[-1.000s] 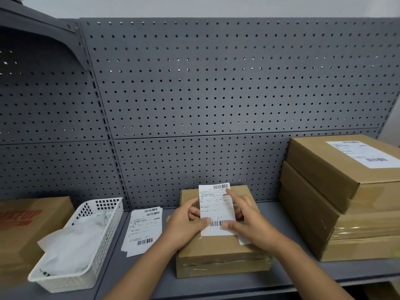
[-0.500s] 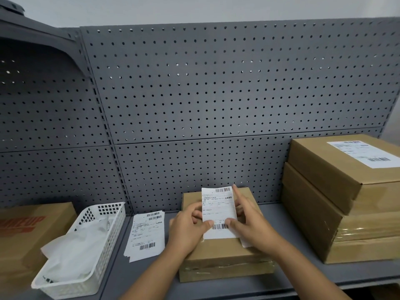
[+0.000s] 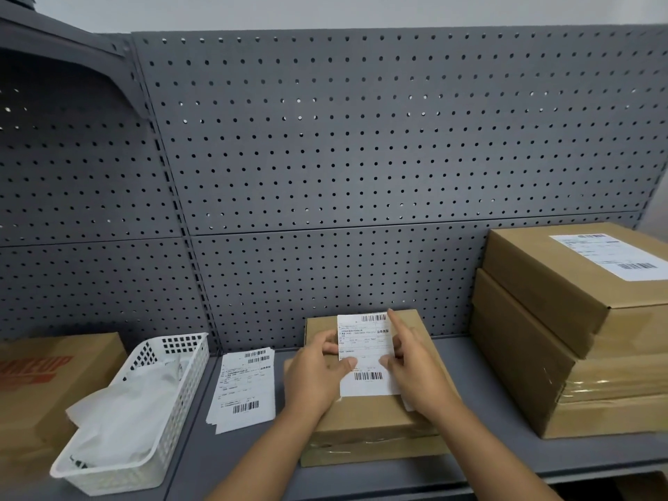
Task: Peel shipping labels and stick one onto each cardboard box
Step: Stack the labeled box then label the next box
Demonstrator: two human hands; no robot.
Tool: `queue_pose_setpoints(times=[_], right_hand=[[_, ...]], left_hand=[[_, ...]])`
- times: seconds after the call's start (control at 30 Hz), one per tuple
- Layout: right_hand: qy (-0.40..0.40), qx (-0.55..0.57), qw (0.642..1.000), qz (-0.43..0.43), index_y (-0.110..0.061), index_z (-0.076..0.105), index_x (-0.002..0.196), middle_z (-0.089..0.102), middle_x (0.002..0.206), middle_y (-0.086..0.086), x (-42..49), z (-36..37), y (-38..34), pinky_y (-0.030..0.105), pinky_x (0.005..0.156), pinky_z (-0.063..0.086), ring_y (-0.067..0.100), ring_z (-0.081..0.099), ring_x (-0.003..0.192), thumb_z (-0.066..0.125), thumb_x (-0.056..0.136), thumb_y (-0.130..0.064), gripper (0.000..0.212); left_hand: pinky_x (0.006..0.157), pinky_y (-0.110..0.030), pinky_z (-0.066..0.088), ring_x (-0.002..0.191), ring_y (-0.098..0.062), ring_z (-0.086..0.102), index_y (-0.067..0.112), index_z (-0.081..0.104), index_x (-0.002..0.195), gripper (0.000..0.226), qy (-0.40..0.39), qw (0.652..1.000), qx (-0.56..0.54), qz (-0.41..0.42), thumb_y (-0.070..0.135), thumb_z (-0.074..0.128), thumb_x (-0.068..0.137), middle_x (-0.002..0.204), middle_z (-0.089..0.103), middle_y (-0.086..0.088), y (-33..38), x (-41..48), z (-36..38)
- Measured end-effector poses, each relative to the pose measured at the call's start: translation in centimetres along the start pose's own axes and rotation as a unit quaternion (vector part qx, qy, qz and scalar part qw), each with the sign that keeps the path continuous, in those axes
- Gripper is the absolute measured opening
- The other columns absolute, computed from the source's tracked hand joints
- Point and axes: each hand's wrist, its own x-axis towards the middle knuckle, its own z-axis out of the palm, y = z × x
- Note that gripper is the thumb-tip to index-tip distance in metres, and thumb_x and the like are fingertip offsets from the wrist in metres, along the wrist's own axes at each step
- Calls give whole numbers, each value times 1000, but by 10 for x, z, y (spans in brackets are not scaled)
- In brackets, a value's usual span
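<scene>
The shipping label stands nearly upright over the top of the middle cardboard box, its lower barcode facing the camera. It is about where it was half a second ago, and both hands keep the same edges. The left hand pinches the left edge, thumb across the front. The right hand pinches the right edge with its thumb, its index finger straight up along that edge to the top corner. A white corner shows below the right hand. Left of the box a stack of labels lies on the grey shelf, beside a white basket of crumpled paper. On the right stand two stacked boxes, the upper one already labelled.
</scene>
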Motion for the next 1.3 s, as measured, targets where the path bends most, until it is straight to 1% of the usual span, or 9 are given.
queue_pose_setpoints(times=[0.13,0.33,0.47,0.57,0.73,0.9,1.03,1.17,1.3], right_hand=[[4,-28,999,-14,-36,20,163,55,123,-3,-3,0,-8,21,84,43,13,58,105,54,99,-2,81],[13,-38,999,-5,-28,21,164,52,142,1,-9,-8,-12,40,105,48,22,57,123,63,98,-20,78],[9,-55,998,8,-27,21,164,50,147,-1,-4,-5,-10,40,107,47,21,55,128,67,98,-22,80],[18,-76,997,11,-25,23,163,52,143,2,0,-1,-11,39,104,47,23,55,125,60,100,-19,74],[31,-73,996,33,-28,32,156,59,135,-1,5,4,-14,39,98,50,23,58,120,69,92,-38,74],[44,-86,995,10,-21,26,162,51,150,3,6,7,-6,36,108,42,24,50,134,57,100,-19,70],[22,-105,994,13,-26,23,163,51,145,0,7,8,-7,39,107,42,25,49,134,65,97,-34,79],[31,-103,994,10,-24,24,163,54,138,3,6,9,-5,39,106,43,25,53,127,54,101,-16,69],[44,-64,997,10,-22,33,159,57,138,0,5,6,-8,41,103,47,23,55,126,56,102,-28,61]], left_hand=[[90,-40,58,91,-1,69,43,62,128,48,4,1000,-15,7,40,83,85,100,72,24,-9,1,-2],[89,-43,57,86,1,70,46,62,124,44,1,1000,-2,26,39,82,85,97,72,26,-5,-2,3],[84,-42,60,85,-2,72,58,59,115,44,-5,999,-26,26,37,82,84,98,72,25,-10,0,5],[89,-43,58,87,0,72,68,54,110,46,-6,1000,-20,23,42,81,83,98,71,30,-14,5,7],[95,-40,55,92,3,69,49,58,129,42,9,1000,14,22,41,73,91,101,69,27,-14,6,8],[101,-41,49,95,-1,67,46,58,131,51,17,999,37,20,54,75,84,98,70,27,-9,6,7],[102,-40,46,98,-2,65,44,56,134,50,23,998,50,18,50,74,88,100,69,27,-6,5,5],[103,-41,46,102,-2,63,44,56,135,43,28,997,63,36,43,69,94,102,66,25,-7,4,8],[102,-42,46,107,-6,60,42,54,138,42,20,995,83,42,42,64,97,106,65,23,-6,5,8]])
